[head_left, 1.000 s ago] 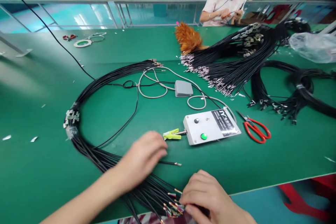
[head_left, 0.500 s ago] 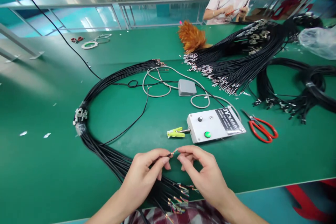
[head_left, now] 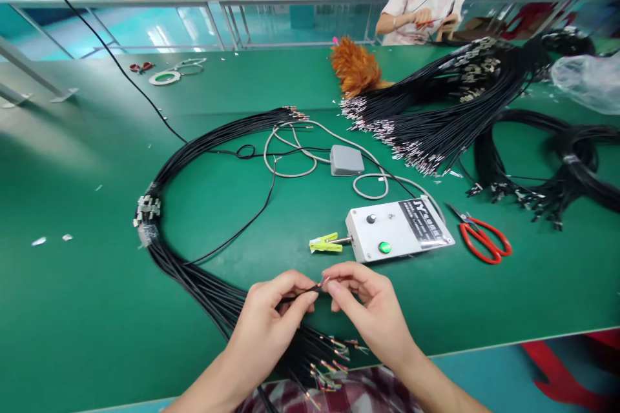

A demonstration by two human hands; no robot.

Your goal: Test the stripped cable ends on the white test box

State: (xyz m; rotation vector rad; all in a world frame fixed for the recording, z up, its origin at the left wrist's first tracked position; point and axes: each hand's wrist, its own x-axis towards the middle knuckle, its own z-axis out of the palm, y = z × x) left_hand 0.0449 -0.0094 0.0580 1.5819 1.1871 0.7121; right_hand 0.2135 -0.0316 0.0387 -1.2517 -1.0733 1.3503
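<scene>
My left hand and right hand pinch one black wire between clenched fingers, its stripped tip pointing up-right toward the white box.

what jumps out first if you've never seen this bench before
At the near edge, the left hand and right hand pinch the stripped tip of one black wire between them, above a big loop of black wires that curves over the green table. Just beyond the hands sits a white box with a green button, and red scissors lie to its right.
</scene>
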